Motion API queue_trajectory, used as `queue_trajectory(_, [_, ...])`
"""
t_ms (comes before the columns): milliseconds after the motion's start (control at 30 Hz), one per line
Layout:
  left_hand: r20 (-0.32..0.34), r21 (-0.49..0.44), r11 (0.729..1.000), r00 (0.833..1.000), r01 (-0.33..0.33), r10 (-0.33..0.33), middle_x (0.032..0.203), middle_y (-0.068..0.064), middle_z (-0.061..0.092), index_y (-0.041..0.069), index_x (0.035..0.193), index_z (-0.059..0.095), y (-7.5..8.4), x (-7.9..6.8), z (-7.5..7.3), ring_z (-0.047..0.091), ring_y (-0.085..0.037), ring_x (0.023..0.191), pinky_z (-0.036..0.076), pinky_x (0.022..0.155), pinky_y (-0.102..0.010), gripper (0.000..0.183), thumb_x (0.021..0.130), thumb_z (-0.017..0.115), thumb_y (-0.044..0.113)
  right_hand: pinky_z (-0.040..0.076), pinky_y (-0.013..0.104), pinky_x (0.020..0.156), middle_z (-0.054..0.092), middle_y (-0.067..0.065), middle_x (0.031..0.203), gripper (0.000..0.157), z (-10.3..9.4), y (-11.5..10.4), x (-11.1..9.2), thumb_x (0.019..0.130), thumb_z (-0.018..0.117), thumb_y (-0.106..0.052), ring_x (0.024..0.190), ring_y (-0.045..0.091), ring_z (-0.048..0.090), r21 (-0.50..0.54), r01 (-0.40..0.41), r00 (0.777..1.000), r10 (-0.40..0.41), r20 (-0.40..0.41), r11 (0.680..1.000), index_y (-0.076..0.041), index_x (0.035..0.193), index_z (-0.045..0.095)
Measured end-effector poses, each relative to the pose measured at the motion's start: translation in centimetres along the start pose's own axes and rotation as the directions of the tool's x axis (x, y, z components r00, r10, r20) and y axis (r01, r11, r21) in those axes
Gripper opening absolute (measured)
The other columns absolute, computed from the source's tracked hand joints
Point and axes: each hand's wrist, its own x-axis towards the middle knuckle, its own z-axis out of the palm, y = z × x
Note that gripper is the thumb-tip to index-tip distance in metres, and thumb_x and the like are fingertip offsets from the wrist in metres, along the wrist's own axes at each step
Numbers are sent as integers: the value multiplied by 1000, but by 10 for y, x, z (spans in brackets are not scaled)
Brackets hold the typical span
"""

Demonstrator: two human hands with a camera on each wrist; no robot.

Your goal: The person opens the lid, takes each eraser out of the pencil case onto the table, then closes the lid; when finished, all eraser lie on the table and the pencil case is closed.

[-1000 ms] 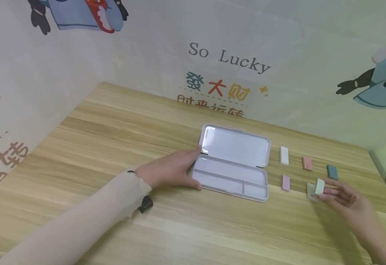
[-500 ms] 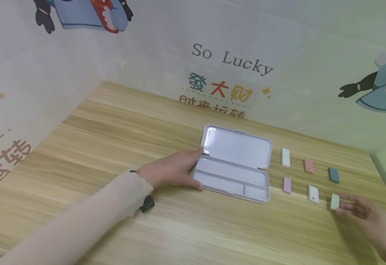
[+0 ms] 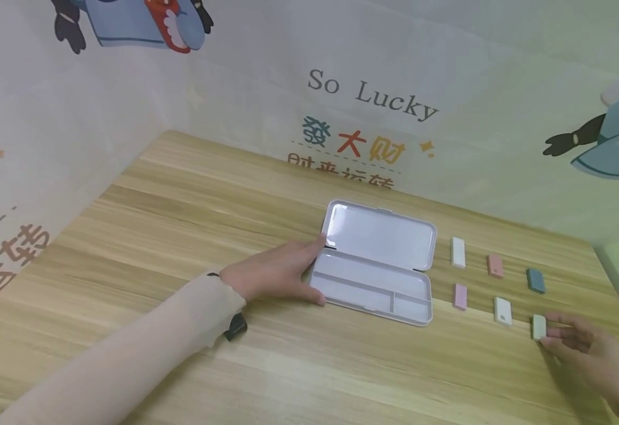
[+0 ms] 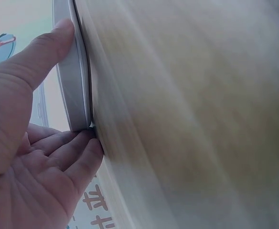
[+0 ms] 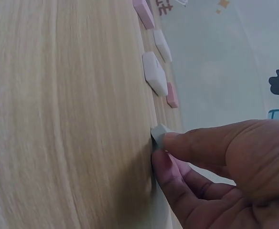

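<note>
An open white pencil case [image 3: 373, 304] lies on the wooden table, its lid folded back. My left hand [image 3: 272, 274] holds the case at its left end, the thumb on the front edge and the fingers toward the hinge. In the left wrist view, the thumb and fingers of that hand [image 4: 44, 162] touch the case wall [image 4: 71, 90]. Over on the right, my right hand [image 3: 588, 345] pinches a small pale green eraser [image 3: 538, 327] between thumb and fingers, at the table surface. The right wrist view shows this eraser [image 5: 160, 131] partly covered by the thumb.
Several erasers lie in two rows right of the case: a long white one [image 3: 458, 252], a pink one [image 3: 495, 266], a blue one [image 3: 536, 280], a lilac one [image 3: 460, 297] and a wider white one [image 3: 502, 311]. A printed cloth [image 3: 235, 88] stands behind the table.
My right hand has carried the pale green eraser rightward and down, from over the wider white eraser to the table beside it. The left hand stays on the case.
</note>
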Motion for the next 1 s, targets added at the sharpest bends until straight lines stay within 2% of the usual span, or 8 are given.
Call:
queue_trajectory(133, [3, 7, 1000, 1000, -1, 1, 162, -10, 48, 6, 168, 14, 0, 1, 0, 54, -21, 140, 40, 125, -39, 116, 85, 89, 35, 51, 9, 69, 74, 17, 112, 56, 0, 1, -1, 103, 66, -18, 85, -22, 52, -16, 8, 1000, -8, -7, 1000, 17, 143, 46])
queue_trajectory(400, [-4, -12, 1000, 1000, -9, 9, 161, -6, 50, 10, 169, 16, 0, 0, 1, 55, -18, 137, 41, 124, -39, 113, 85, 89, 34, 49, 7, 70, 67, 30, 124, 62, -3, -1, -3, 107, 61, -26, 87, -24, 48, -16, -45, 998, 45, 47, 999, 18, 145, 42])
queue_trajectory(700, [-9, -12, 1000, 1000, -16, 16, 161, -5, 49, 11, 169, 17, -1, 0, 1, 55, -18, 136, 41, 125, -38, 113, 85, 89, 32, 50, 8, 70, 70, 25, 119, 63, -3, -3, -2, 107, 62, -27, 85, -23, 49, -10, -56, 998, 57, 42, 998, 18, 146, 42])
queue_trajectory(767, [-8, -10, 1000, 1000, -21, 21, 163, -6, 47, 9, 169, 16, -1, 1, 1, 54, -18, 137, 40, 125, -38, 113, 85, 89, 32, 55, 15, 73, 68, 28, 120, 65, -5, -4, -1, 107, 60, -28, 88, -15, 56, -24, -65, 996, 66, 60, 998, 19, 147, 38])
queue_trajectory(833, [-9, -11, 1000, 1000, -26, 26, 163, -6, 47, 9, 169, 16, -1, 1, 1, 54, -18, 137, 40, 125, -38, 113, 85, 89, 32, 58, 25, 74, 62, 36, 124, 68, -9, -8, 0, 109, 57, -30, 94, 4, 66, -36, -68, 995, 71, 69, 997, 20, 149, 33])
queue_trajectory(900, [-5, -13, 1000, 1000, -22, 22, 163, -6, 47, 10, 169, 16, -1, 1, 0, 54, -18, 137, 40, 125, -38, 114, 85, 89, 33, 58, 28, 71, 56, 43, 128, 66, -12, -14, 1, 110, 54, -28, 96, 14, 69, -53, -36, 999, 37, 31, 998, 21, 148, 32])
queue_trajectory(967, [-3, -15, 1000, 1000, -18, 18, 162, -5, 48, 10, 169, 16, -1, 0, 0, 54, -18, 137, 41, 124, -38, 113, 85, 89, 33, 55, 25, 68, 56, 45, 127, 61, -12, -22, 4, 110, 53, -26, 94, 8, 67, -83, 18, 999, -22, -48, 996, 21, 145, 37])
queue_trajectory(1000, [-3, -15, 1000, 1000, -16, 16, 161, -5, 49, 10, 169, 16, 0, 0, 0, 55, -18, 136, 41, 124, -38, 113, 85, 89, 33, 53, 19, 65, 58, 44, 125, 57, -11, -26, 6, 110, 54, -23, 91, -2, 63, -89, 52, 993, -61, -98, 995, 21, 143, 41])
